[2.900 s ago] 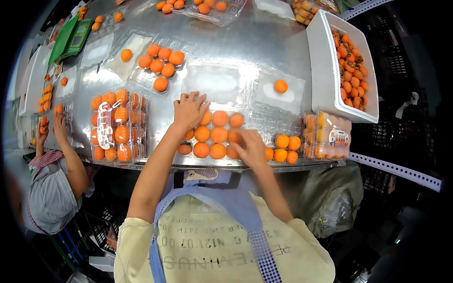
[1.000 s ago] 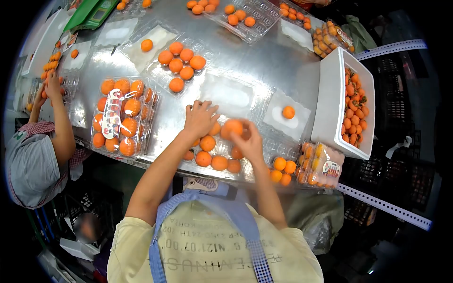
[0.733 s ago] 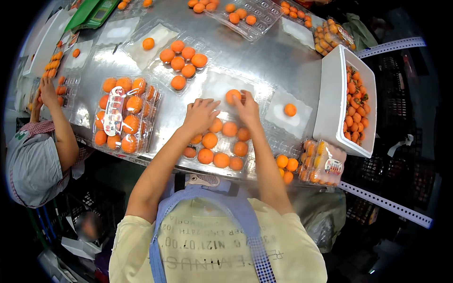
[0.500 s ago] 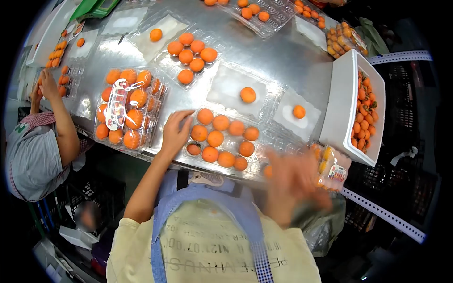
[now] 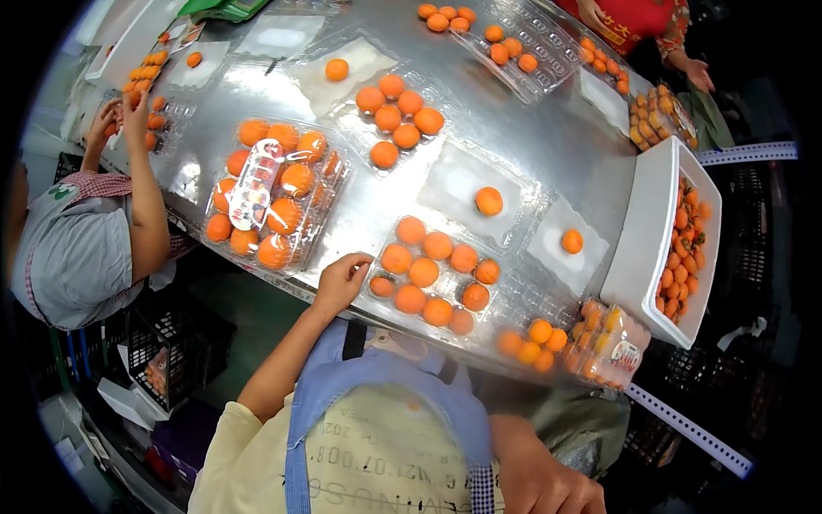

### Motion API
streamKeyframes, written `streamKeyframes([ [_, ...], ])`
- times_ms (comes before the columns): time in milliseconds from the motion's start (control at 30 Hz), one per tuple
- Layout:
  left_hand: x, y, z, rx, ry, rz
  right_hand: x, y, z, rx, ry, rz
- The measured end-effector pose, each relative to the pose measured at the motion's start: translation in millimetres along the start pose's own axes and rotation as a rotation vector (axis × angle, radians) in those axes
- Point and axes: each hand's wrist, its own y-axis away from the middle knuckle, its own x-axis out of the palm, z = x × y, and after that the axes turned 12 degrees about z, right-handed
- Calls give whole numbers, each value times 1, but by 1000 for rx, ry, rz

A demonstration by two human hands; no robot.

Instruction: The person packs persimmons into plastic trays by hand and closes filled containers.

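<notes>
Metal table [image 5: 565,141]: fruit tray [image 5: 449,285], long axis slanting down rightward

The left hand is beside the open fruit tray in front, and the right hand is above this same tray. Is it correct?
Not quite: the head view shows the right hand away from the table, low beside the apron. The left hand is indeed beside the open fruit tray.

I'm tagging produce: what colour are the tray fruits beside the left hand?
The fruits are orange, best seen in the head view.
</notes>
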Motion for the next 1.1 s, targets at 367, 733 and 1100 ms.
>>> streamKeyframes([
  [367, -2, 1, -7, -18, -28, 23, 4, 1, -1, 21, -9, -40],
  [733, -6, -6, -51, 340, -347, 44, -10, 28, 1, 1, 20, -110],
  [1100, -6, -29, -76, 372, -624, 226, 5, 159, 15, 745, 544, -970],
])
